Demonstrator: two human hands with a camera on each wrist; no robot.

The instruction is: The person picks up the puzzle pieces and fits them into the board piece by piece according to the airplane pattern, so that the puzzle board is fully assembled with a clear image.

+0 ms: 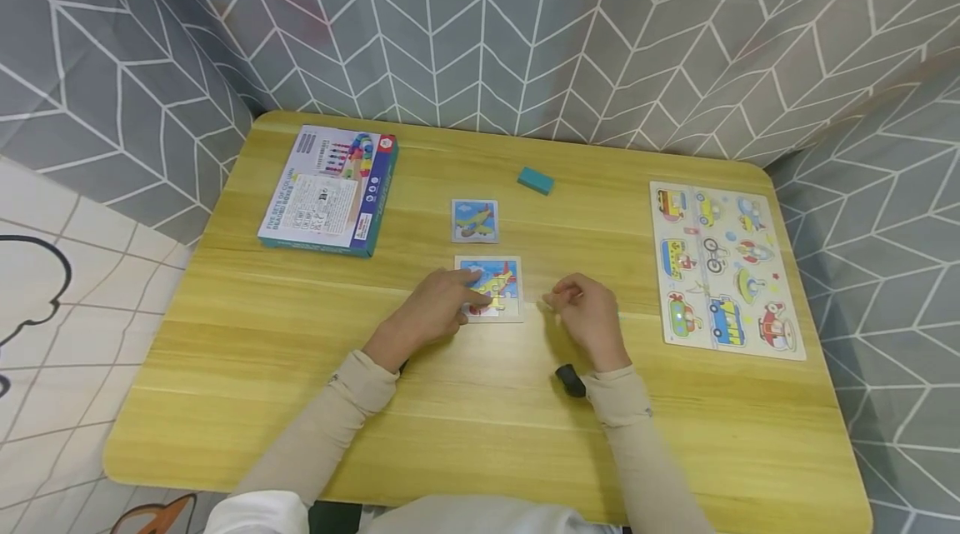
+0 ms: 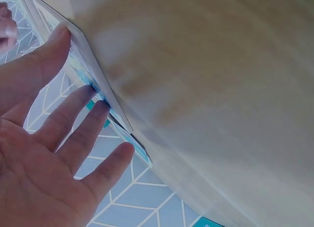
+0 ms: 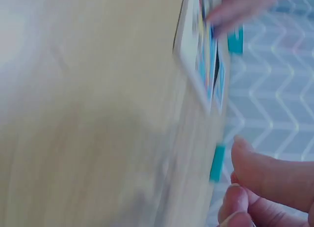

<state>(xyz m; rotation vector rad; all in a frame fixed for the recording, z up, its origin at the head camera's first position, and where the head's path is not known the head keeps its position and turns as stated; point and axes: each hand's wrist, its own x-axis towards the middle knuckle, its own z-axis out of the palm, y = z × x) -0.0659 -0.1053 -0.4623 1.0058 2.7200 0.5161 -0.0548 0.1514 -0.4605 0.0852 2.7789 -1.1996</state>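
A small square jigsaw puzzle (image 1: 510,313) with a pale frame and a yellow airplane picture lies mid-table. My left hand (image 1: 435,305) reaches over it from the left, its fingers extended and touching the picture. In the left wrist view the left hand's fingers (image 2: 73,133) are spread along the puzzle board (image 2: 93,60). Just right of the puzzle hovers my right hand (image 1: 588,313), fingers loosely curled. In the right wrist view its thumb (image 3: 270,173) stands apart from the bent fingers, and nothing shows between them. Behind the puzzle lies a smaller airplane picture card (image 1: 487,232).
At the back left lies a flat box (image 1: 315,192) with printed labels. A teal block (image 1: 536,180) sits toward the rear edge. On the right lies a vehicle picture board (image 1: 731,267). Grey patterned curtains (image 1: 480,34) hang behind the wooden table (image 1: 262,401).
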